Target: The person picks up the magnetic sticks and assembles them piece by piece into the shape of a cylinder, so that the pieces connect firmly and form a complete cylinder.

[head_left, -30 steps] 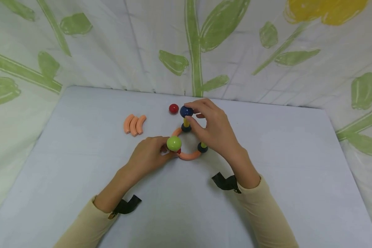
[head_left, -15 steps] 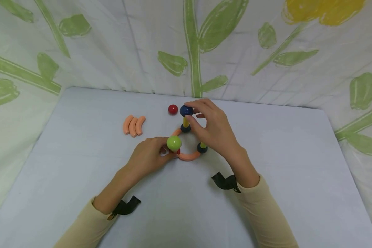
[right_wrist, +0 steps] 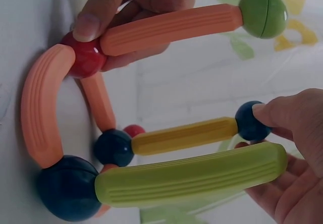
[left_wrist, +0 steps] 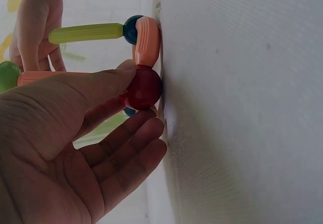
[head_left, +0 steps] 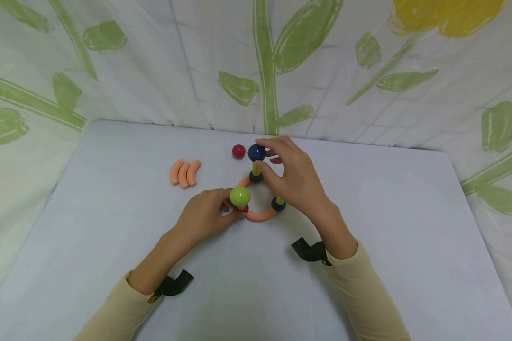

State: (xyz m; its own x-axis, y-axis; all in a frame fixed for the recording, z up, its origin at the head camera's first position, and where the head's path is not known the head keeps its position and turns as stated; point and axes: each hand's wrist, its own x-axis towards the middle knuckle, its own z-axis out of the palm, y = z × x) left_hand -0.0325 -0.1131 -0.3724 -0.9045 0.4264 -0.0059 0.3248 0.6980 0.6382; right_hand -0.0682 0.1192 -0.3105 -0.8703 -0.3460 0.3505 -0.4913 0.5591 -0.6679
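Observation:
A ball-and-rod construction stands on the table, its base a ring of curved orange rods (right_wrist: pixel 40 105) joined by balls. My left hand (head_left: pixel 205 208) pinches the red base ball (left_wrist: pixel 144 89) between thumb and fingers. From that ball an orange rod (right_wrist: pixel 171 28) rises to a green ball (head_left: pixel 240 196). My right hand (head_left: pixel 296 173) pinches the blue ball (right_wrist: pixel 252 120) at the top of an upright yellow rod (right_wrist: pixel 184 137), which stands on a dark blue base ball (right_wrist: pixel 114 148). A yellow-green rod (right_wrist: pixel 192 174) rises from another dark blue ball (right_wrist: pixel 69 187), its top end bare, close to my right hand.
Three curved orange rods (head_left: pixel 183 174) lie side by side at the left on the white table (head_left: pixel 367 213). A loose red ball (head_left: pixel 239 151) sits behind the construction. A white curtain (head_left: pixel 153 71) with painted green leaves hangs along the table's far edge.

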